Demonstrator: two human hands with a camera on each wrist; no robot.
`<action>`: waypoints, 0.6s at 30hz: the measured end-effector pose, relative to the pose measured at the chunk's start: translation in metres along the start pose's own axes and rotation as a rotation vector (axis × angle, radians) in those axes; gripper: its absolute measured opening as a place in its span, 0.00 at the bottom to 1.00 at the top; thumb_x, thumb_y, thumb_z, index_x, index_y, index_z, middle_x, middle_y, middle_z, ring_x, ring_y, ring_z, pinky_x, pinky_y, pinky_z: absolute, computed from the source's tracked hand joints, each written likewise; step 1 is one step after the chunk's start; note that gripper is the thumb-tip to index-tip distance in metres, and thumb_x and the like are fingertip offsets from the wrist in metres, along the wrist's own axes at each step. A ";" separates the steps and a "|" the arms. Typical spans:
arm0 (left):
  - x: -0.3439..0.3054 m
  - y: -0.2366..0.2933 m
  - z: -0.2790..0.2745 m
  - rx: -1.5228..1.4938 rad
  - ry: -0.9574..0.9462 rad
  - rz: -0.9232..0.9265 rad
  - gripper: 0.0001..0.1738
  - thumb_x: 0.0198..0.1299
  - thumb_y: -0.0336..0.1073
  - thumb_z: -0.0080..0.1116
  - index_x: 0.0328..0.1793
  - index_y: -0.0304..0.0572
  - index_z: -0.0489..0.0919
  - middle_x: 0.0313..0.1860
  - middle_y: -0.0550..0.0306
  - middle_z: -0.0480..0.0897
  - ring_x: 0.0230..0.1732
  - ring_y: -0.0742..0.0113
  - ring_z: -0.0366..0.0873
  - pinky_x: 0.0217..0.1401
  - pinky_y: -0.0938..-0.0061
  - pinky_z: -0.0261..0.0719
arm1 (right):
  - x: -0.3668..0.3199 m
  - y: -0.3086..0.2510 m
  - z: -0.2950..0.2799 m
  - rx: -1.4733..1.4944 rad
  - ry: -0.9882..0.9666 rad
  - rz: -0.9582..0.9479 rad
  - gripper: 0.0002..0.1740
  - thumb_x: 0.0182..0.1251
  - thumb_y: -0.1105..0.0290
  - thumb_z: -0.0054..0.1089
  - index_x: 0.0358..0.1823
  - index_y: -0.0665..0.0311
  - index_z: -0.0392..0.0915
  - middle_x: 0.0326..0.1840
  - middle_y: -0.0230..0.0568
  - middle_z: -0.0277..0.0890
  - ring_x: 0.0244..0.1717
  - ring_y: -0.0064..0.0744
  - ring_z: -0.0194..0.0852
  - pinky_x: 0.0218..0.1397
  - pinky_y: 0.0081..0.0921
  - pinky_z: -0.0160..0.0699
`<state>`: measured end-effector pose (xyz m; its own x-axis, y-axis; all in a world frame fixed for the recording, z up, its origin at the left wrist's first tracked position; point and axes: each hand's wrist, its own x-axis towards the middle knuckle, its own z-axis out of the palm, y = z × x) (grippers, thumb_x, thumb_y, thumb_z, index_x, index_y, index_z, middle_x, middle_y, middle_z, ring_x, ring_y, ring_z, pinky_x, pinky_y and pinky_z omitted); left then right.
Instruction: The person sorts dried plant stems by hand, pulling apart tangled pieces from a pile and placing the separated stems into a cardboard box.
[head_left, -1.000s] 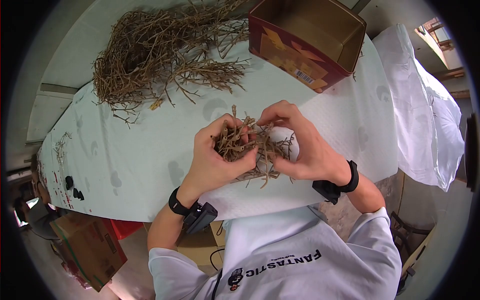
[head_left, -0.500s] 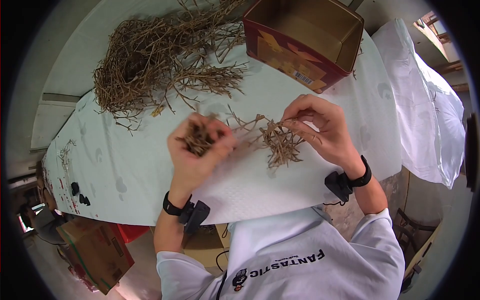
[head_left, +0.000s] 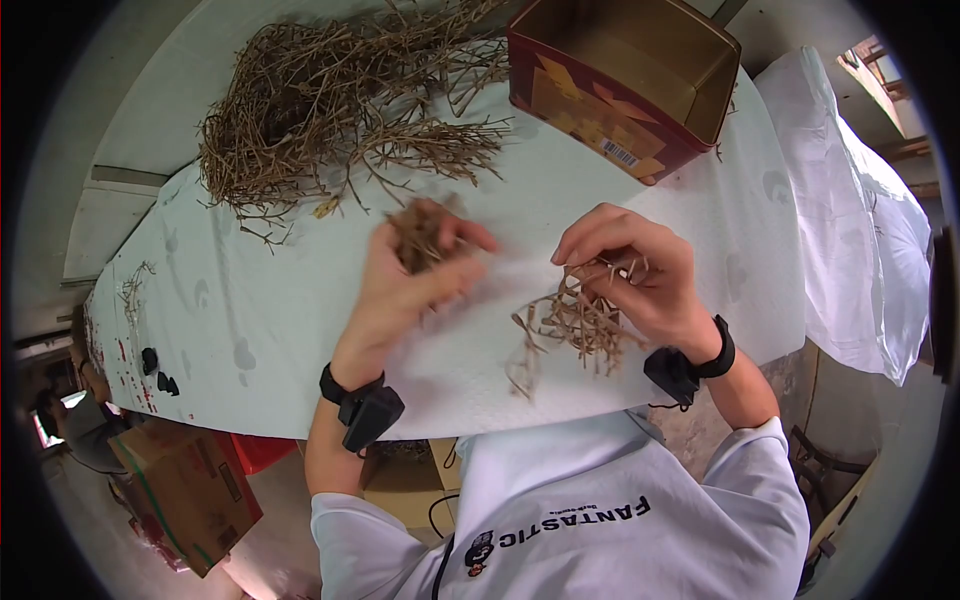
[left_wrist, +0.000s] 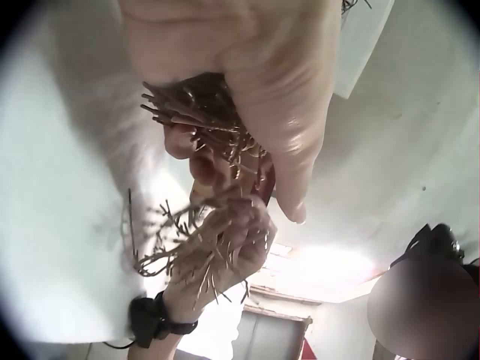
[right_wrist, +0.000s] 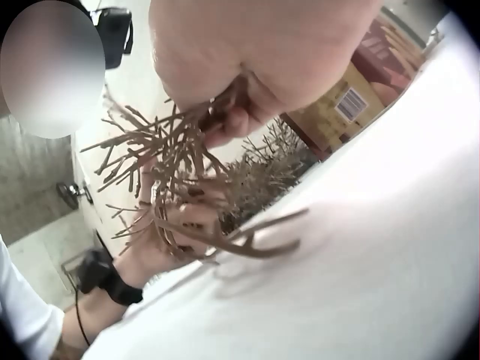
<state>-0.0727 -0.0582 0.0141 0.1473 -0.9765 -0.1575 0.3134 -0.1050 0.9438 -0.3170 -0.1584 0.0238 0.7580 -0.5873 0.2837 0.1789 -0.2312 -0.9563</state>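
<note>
My left hand (head_left: 395,285), blurred in the head view, grips a compact bunch of brown twigs (head_left: 420,232) in its curled fingers. In the left wrist view the bunch (left_wrist: 199,112) shows between palm and fingers. To the right, my right hand (head_left: 640,270) pinches a looser branching sprig (head_left: 580,325) that hangs below its fingertips, above the white-covered table (head_left: 470,385). The right wrist view shows this sprig (right_wrist: 176,146) spreading from under the right hand (right_wrist: 262,45). The hands are apart.
A large tangled heap of twigs (head_left: 290,110) lies at the back left. Beside it stands a red and gold tin box (head_left: 610,125) with an open top. A white plastic bag (head_left: 860,230) hangs at the right; small black objects (head_left: 150,362) lie far left.
The hands have separated from close together at the middle. The right hand's sprig has come away from the left bunch, and a white round thing formerly beside the right hand is out of sight.
</note>
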 end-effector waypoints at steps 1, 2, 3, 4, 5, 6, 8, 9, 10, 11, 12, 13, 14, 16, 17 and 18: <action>-0.001 -0.003 0.004 -0.021 -0.196 -0.054 0.20 0.57 0.30 0.74 0.40 0.44 0.68 0.39 0.57 0.82 0.31 0.76 0.76 0.36 0.82 0.76 | 0.000 0.003 0.002 -0.112 0.023 -0.080 0.11 0.60 0.91 0.57 0.42 0.71 0.78 0.44 0.46 0.79 0.38 0.29 0.79 0.38 0.23 0.80; -0.002 -0.006 0.010 -0.018 -0.196 -0.053 0.20 0.57 0.30 0.74 0.40 0.44 0.68 0.39 0.57 0.82 0.31 0.76 0.76 0.36 0.82 0.76 | 0.000 0.004 0.003 -0.225 0.047 -0.160 0.11 0.58 0.90 0.59 0.41 0.71 0.79 0.43 0.46 0.79 0.36 0.29 0.78 0.36 0.22 0.79; -0.004 -0.011 0.018 -0.001 -0.203 -0.009 0.21 0.56 0.29 0.74 0.40 0.44 0.67 0.39 0.58 0.81 0.34 0.75 0.78 0.38 0.81 0.77 | 0.001 0.005 0.004 -0.226 0.049 -0.163 0.11 0.58 0.90 0.59 0.41 0.71 0.79 0.43 0.46 0.79 0.36 0.29 0.78 0.36 0.22 0.79; -0.006 -0.016 0.025 0.015 -0.212 0.033 0.21 0.55 0.27 0.74 0.39 0.44 0.67 0.39 0.58 0.81 0.37 0.74 0.79 0.41 0.80 0.78 | 0.001 0.005 0.005 -0.300 0.056 -0.196 0.12 0.57 0.90 0.61 0.41 0.70 0.81 0.43 0.45 0.79 0.35 0.28 0.78 0.35 0.21 0.78; -0.008 -0.017 0.028 0.030 -0.221 0.074 0.22 0.53 0.25 0.74 0.39 0.43 0.67 0.39 0.58 0.80 0.40 0.73 0.80 0.44 0.78 0.79 | 0.000 0.005 0.005 -0.374 0.063 -0.228 0.12 0.56 0.89 0.63 0.40 0.69 0.82 0.43 0.45 0.79 0.33 0.27 0.78 0.34 0.21 0.78; -0.008 -0.017 0.029 0.031 -0.223 0.074 0.22 0.53 0.25 0.74 0.39 0.43 0.67 0.39 0.58 0.80 0.40 0.73 0.80 0.44 0.78 0.79 | 0.000 0.005 0.006 -0.448 0.069 -0.260 0.12 0.55 0.88 0.64 0.40 0.69 0.83 0.43 0.44 0.79 0.31 0.26 0.77 0.32 0.20 0.77; -0.008 -0.013 0.028 0.049 -0.117 0.018 0.23 0.52 0.23 0.75 0.39 0.43 0.66 0.38 0.59 0.79 0.45 0.70 0.82 0.45 0.77 0.80 | -0.001 0.002 0.004 -0.491 0.051 -0.251 0.13 0.54 0.88 0.65 0.40 0.68 0.83 0.43 0.43 0.79 0.30 0.25 0.77 0.31 0.20 0.77; -0.009 -0.011 0.026 0.059 -0.063 -0.011 0.24 0.51 0.22 0.75 0.39 0.43 0.66 0.38 0.60 0.78 0.47 0.69 0.83 0.46 0.76 0.80 | -0.002 -0.001 0.004 -0.535 0.032 -0.240 0.13 0.53 0.87 0.66 0.40 0.67 0.84 0.42 0.42 0.79 0.28 0.24 0.76 0.31 0.19 0.77; -0.008 -0.011 0.024 0.061 -0.063 -0.012 0.24 0.51 0.22 0.75 0.39 0.43 0.66 0.38 0.60 0.78 0.47 0.69 0.83 0.46 0.76 0.80 | -0.002 -0.003 0.003 -0.579 0.013 -0.229 0.13 0.52 0.87 0.67 0.40 0.66 0.84 0.42 0.41 0.79 0.27 0.23 0.76 0.30 0.19 0.77; -0.008 -0.010 0.019 0.082 -0.055 0.014 0.24 0.51 0.22 0.75 0.39 0.43 0.66 0.38 0.60 0.78 0.47 0.69 0.83 0.46 0.76 0.80 | -0.001 -0.005 0.003 -0.577 0.014 -0.229 0.13 0.52 0.87 0.67 0.40 0.66 0.84 0.42 0.41 0.79 0.27 0.23 0.76 0.30 0.19 0.77; -0.007 -0.009 0.015 0.103 -0.048 0.040 0.24 0.50 0.22 0.76 0.39 0.43 0.67 0.38 0.60 0.77 0.47 0.68 0.83 0.47 0.76 0.80 | 0.000 -0.007 0.002 -0.623 -0.018 -0.261 0.14 0.51 0.86 0.67 0.40 0.65 0.84 0.42 0.40 0.79 0.26 0.23 0.76 0.30 0.19 0.78; -0.006 -0.009 0.013 0.123 -0.040 0.065 0.24 0.50 0.22 0.76 0.39 0.43 0.67 0.38 0.60 0.77 0.47 0.68 0.83 0.48 0.76 0.80 | 0.000 -0.009 0.002 -0.670 -0.051 -0.293 0.14 0.50 0.85 0.68 0.40 0.65 0.85 0.43 0.40 0.80 0.26 0.23 0.77 0.29 0.20 0.78; -0.006 -0.008 0.015 0.124 -0.039 0.064 0.24 0.50 0.22 0.76 0.39 0.43 0.67 0.38 0.60 0.77 0.47 0.68 0.83 0.48 0.76 0.80 | 0.000 -0.009 0.002 -0.716 -0.085 -0.325 0.15 0.49 0.84 0.69 0.40 0.65 0.85 0.43 0.40 0.80 0.26 0.23 0.77 0.29 0.20 0.78; -0.006 -0.003 0.026 -0.156 -0.031 -0.129 0.25 0.48 0.22 0.77 0.40 0.44 0.67 0.39 0.61 0.77 0.44 0.70 0.81 0.48 0.75 0.79 | -0.001 -0.008 0.007 -0.729 -0.079 -0.363 0.15 0.49 0.83 0.69 0.40 0.64 0.84 0.44 0.39 0.81 0.27 0.24 0.78 0.28 0.21 0.78; -0.007 -0.002 0.029 -0.298 -0.025 -0.225 0.26 0.48 0.22 0.77 0.40 0.44 0.67 0.40 0.61 0.77 0.42 0.71 0.81 0.49 0.75 0.79 | -0.001 -0.007 0.010 -0.745 -0.074 -0.400 0.14 0.48 0.82 0.70 0.39 0.64 0.84 0.45 0.39 0.81 0.27 0.25 0.79 0.28 0.21 0.78; -0.007 -0.004 0.028 -0.298 -0.023 -0.225 0.26 0.48 0.22 0.77 0.40 0.44 0.67 0.40 0.61 0.77 0.42 0.71 0.81 0.49 0.75 0.79 | -0.002 -0.006 0.011 -0.760 -0.069 -0.437 0.14 0.47 0.82 0.70 0.39 0.64 0.84 0.46 0.39 0.82 0.27 0.26 0.80 0.27 0.22 0.79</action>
<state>-0.1015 -0.0560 0.0200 0.0235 -0.9395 -0.3418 0.5956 -0.2615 0.7595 -0.3125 -0.1474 0.0287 0.7600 -0.2832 0.5850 0.0146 -0.8924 -0.4509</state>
